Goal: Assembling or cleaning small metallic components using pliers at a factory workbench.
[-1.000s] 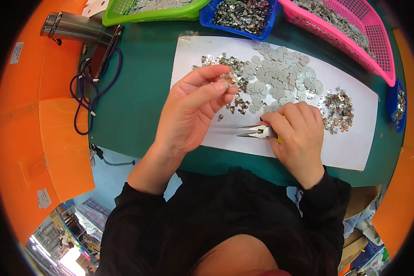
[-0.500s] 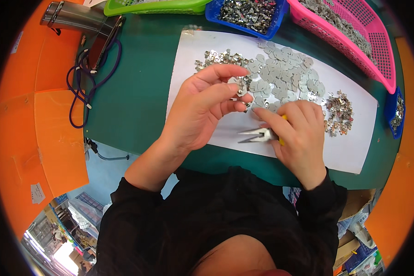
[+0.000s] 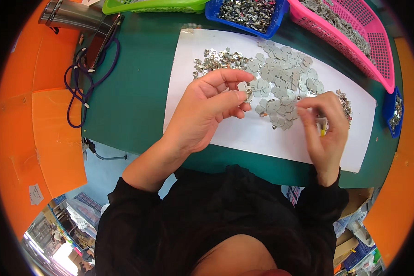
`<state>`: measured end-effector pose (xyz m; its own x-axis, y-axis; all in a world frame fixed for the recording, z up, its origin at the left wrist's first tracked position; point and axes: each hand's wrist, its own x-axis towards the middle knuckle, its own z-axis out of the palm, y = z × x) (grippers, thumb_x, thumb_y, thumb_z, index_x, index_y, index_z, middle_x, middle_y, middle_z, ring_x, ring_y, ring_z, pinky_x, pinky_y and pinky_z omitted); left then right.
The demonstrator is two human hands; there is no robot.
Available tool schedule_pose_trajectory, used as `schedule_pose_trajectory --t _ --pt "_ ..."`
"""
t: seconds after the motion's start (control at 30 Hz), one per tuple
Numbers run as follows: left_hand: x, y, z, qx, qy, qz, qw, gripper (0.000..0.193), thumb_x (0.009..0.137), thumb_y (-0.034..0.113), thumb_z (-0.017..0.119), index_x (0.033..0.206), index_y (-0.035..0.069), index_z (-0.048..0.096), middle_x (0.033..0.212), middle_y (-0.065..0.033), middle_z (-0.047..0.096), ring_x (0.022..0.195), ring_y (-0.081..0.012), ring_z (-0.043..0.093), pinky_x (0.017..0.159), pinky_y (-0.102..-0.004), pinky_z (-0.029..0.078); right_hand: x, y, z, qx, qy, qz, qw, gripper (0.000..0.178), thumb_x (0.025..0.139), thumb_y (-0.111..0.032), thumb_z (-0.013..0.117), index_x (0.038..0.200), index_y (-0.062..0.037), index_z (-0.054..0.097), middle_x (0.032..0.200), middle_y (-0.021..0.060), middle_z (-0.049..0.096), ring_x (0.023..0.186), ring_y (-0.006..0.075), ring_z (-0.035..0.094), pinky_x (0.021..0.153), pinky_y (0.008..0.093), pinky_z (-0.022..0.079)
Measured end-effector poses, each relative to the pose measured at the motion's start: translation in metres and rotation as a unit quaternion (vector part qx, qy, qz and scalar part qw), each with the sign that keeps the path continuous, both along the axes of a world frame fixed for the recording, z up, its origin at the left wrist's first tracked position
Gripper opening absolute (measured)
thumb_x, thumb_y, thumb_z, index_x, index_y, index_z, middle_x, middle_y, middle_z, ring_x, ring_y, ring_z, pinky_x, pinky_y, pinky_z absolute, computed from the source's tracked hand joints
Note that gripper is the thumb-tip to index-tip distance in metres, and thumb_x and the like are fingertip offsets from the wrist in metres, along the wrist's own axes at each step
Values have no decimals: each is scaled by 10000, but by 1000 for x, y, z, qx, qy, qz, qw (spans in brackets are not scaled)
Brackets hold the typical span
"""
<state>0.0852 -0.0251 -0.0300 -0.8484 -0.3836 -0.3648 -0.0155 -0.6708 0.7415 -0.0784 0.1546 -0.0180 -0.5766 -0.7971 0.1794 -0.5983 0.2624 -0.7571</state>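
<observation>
Left hand [image 3: 203, 109] pinches pale-grey flat plate [image 3: 242, 86] over white paper sheet [image 3: 237, 134]. Right hand [image 3: 327, 143], blurred, curls around yellow-handled pliers [image 3: 323, 132]; fingertip contents unclear. Heap of loose grey plates [image 3: 284, 76] remains; amount finished among small shiny metal pieces [image 3: 220, 60] cannot be told.

Metal cylinder [image 3: 78, 16], looped purple cord [image 3: 118, 51]

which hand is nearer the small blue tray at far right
Right. The right hand is left of the small blue tray, over the white sheet; the left hand is much farther left.
</observation>
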Motion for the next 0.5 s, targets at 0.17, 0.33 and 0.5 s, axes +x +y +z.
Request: schedule_pose_trajectory --t 0.17,0.33,0.5 --pt "-5 5 1 8 -17 36 999 268 914 17 617 1180 -8 627 977 -30 560 860 -163 674 737 -265 544 17 -17 -7 43 186 118 975 353 619 -30 733 934 -187 700 800 -4 504 832 213 527 774 353 378" --pt "0 1 -3 -2 2 15 1000 267 911 4 611 1176 -15 626 979 -34 564 849 -162 667 728 -270 542 15 -24 -15 39 227 152 961 340 603 -2 719 900 -165 701 822 21 526 858 248 531 772 380 384" --pt "-2 1 -5 -7 -9 12 1000 273 910 2 611 1181 -19 625 977 -41 584 838 -158 659 715 -267 537 10 -24 -17 17 229 148 962 310 611 26 713 873 -137 683 849 27 550 865 243 538 797 374 397"
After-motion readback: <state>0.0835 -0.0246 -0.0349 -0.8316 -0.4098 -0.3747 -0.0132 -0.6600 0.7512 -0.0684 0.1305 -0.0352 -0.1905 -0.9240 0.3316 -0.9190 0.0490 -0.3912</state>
